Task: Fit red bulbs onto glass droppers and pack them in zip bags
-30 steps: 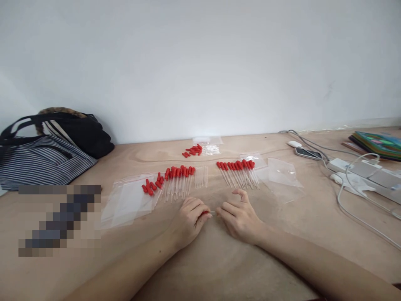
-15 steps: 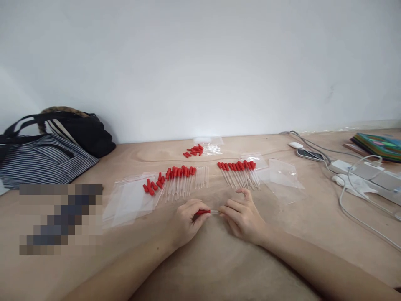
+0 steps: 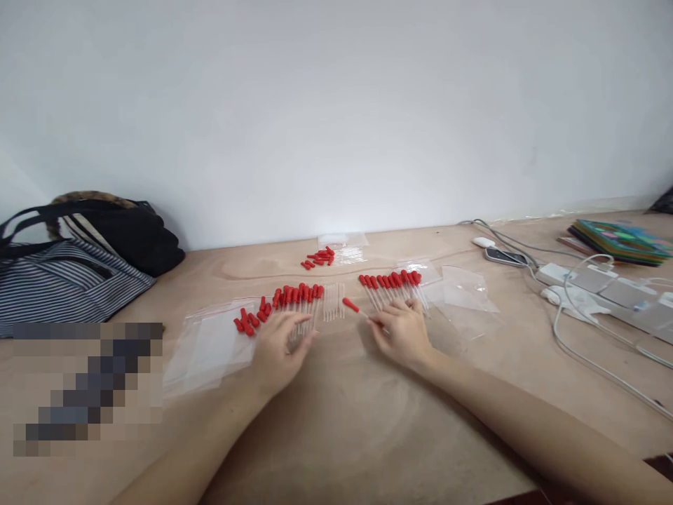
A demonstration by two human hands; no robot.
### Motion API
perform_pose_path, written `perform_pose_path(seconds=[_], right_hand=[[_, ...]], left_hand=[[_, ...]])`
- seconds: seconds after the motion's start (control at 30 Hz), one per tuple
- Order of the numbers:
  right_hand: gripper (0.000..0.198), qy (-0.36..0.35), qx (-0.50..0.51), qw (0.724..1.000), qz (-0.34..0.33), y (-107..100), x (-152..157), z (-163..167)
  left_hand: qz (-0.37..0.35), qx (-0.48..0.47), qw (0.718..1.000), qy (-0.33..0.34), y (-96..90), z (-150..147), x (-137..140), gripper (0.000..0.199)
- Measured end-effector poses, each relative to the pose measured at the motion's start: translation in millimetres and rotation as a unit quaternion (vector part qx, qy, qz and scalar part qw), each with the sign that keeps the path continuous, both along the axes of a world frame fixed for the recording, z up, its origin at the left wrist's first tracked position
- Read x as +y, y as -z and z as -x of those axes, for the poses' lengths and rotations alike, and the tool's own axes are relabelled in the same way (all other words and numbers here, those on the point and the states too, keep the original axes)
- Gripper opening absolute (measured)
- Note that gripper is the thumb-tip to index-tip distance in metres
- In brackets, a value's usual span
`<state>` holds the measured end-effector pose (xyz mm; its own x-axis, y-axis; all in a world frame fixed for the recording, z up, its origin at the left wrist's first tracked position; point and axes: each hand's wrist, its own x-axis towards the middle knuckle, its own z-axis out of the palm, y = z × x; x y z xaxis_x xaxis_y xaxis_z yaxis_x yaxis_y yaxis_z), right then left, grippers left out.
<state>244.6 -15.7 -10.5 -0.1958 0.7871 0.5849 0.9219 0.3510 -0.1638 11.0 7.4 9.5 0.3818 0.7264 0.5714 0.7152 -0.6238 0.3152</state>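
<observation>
**Droppers on the bench**

My right grip pinches a red-capped dropper by its glass end, just beside the right row of droppers. My left grip lies spread over the left row, beside clear bags.

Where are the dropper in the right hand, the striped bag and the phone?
dropper point(image 3: 350, 306), head view, on its red bulb.
striped bag point(image 3: 63, 284), head view, on its striped side.
phone point(image 3: 506, 257), head view, on its screen.

Striped bag — books, phone

Hands parted; right hand carries dropper forward.
</observation>
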Motion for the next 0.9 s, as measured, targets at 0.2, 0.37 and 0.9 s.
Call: perform_pose_path(seconds=[0.2, 0.37, 0.9], right_hand=[[0.030, 0.181, -0.026, 0.975, 0.124, -7, 52, 18], [0.029, 0.206, -0.021, 0.971, 0.122, -2, 64, 22], [0.025, 0.202, 0.031, 0.945, 0.255, -22, 70, 58]], left_hand=[[0.102, 0.039, 0.956, -0.273, -6.2, 63, 43, 0.017], [0.226, 0.113, 0.907, -0.338, -7.4, 87, 53, 0.024], [0.284, 0.068, 0.892, -0.346, -3.4, 88, 56, 0.034]])
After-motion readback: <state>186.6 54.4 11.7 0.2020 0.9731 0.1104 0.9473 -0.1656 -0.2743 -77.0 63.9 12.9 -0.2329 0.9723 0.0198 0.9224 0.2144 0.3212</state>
